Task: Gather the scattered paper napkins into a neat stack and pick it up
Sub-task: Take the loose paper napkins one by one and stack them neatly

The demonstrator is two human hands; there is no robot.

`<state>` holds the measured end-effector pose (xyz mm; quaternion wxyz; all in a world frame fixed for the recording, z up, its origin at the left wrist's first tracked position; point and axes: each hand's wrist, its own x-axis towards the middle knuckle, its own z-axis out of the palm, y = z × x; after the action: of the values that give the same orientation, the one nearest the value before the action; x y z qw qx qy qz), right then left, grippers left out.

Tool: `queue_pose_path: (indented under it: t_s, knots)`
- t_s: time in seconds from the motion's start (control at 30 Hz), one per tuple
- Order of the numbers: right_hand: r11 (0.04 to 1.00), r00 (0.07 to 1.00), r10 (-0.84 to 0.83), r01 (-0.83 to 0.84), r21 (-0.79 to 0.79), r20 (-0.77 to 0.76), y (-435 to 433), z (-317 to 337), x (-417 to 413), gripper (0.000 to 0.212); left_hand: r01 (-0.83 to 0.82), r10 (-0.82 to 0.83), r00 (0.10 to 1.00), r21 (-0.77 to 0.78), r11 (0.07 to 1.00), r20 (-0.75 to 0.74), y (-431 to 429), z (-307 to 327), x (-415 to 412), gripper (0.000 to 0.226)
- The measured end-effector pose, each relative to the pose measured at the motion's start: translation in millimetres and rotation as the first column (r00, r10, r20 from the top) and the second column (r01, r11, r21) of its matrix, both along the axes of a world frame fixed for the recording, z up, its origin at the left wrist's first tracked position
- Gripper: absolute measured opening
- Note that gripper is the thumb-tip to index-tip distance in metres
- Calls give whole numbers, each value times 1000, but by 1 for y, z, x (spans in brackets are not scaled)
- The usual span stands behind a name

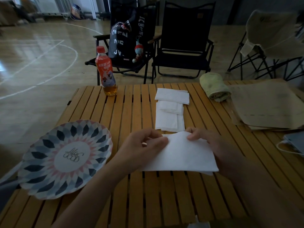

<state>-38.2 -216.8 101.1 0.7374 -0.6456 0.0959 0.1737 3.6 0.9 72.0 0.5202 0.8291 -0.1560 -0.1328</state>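
Left grip [143, 145] and right grip [212, 143] both pinch one napkin [181, 155]; remaining napkins [169, 112] beyond, ungathered; stack looks barely begun.

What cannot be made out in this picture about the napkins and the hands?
1. Head view: how many sheets the held napkins contain; they overlap.
2. Head view: the lower fingers of the right hand, hidden under those napkins.
3. Head view: the grey object at the right edge, cut off by the frame.
4. Head view: the label text on the bottle, too small and blurred.
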Motion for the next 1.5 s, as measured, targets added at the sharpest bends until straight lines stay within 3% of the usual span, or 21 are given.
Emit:
queue_pose_path:
  t_s: [0.1, 0.2, 0.37, 0.57, 0.7, 0.83, 0.97, 1.07, 1.2, 1.5]
  knots:
    - [1000, 1000, 7, -8, 24, 24, -2, 0, 1, 21, -32, 15, 985, -97, 995, -172, 3, -1, 1, 14]
    - [999, 999, -7, 6, 36, 45, -5, -3, 3, 30, -53, -1, 961, -187, 981, -275, 9, 0, 2, 28]
    - [996, 996, -90, 90, 13, 10, -4, -13, 7, 45, -246, 195, 952, -215, 945, -235, 9, 2, 6, 22]
    - [991, 994, -105, 103, 81, 26, -2, -23, 12, 74, -320, 296, 946, -241, 916, -131, 9, 3, 6, 21]
    - [987, 989, -127, 120, 107, 69, -1, -24, 11, 76, -335, 317, 942, -300, 893, -107, 7, 6, 3, 21]
    - [989, 987, -131, 124, 80, 90, 2, -24, 12, 66, -325, 361, 932, -362, 874, 35, 8, 17, -2, 27]
    - [986, 988, -131, 121, 116, 80, 5, -24, 14, 52, -321, 387, 816, -220, 921, 430, 12, 20, -3, 21]
    - [972, 979, -188, 196, -130, 77, 6, -32, 14, 42, -334, 299, 836, -6, 943, 461, 12, 4, -2, 11]
    - [783, 972, -154, 228, -579, 176, 5, -48, 15, 27, -315, 217, 902, 226, 922, 373, 7, -20, 4, 10]
    - [488, 966, -33, 240, -839, 257, 2, -56, 15, 25, -320, 174, 870, 259, 911, 462, -3, -36, 7, 10]
